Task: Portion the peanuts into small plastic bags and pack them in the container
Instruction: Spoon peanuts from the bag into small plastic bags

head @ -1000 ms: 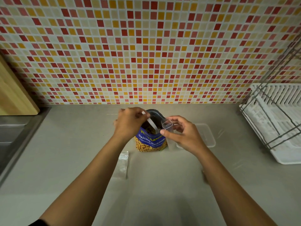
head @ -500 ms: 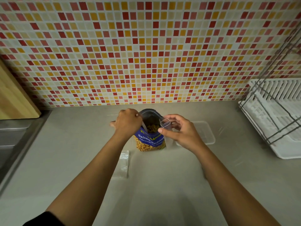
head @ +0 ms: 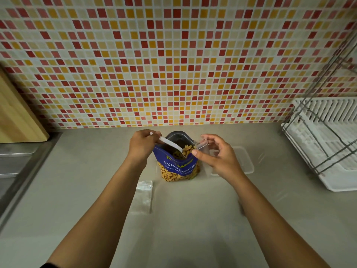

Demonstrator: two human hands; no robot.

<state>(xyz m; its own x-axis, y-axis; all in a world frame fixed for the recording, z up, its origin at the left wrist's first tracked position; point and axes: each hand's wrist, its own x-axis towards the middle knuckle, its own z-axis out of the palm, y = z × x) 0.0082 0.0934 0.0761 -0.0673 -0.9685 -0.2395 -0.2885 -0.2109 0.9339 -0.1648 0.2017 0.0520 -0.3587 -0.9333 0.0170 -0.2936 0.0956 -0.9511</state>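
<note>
From the head camera, a blue pack of salted peanuts (head: pixel 178 165) stands open on the grey counter (head: pixel 193 219), near the tiled wall (head: pixel 173 64). The left hand (head: pixel 144 146) pinches the end of a white spoon (head: pixel 170 143) between curled fingers and thumb. The spoon's bowl is just above the pack's open top, and a small heap of peanuts (head: pixel 188 147) sits on it.

The right hand (head: pixel 216 157) pinches the rim of a small clear bag (head: pixel 201 145) with its thumb and fingers and holds the mouth open, right beside the full spoon. The rest of that bag is hard to see.

A clear plastic box (head: pixel 244 161) lies on the counter behind the right hand, partly hidden by it. I can see no filled bags in it. A flat clear bag (head: pixel 144 196) lies on the counter between the arms. A white dish rack (head: pixel 328 144) is far to the right, and a wooden board (head: pixel 17 117) leans on the left by the sink (head: pixel 13 161).

I think this is the scooping step, and the job looks barely started. Next, the spoon needs to tip gently into the little bag. The mouth is small, so nuts could spill if the spoon tilts too fast.
</note>
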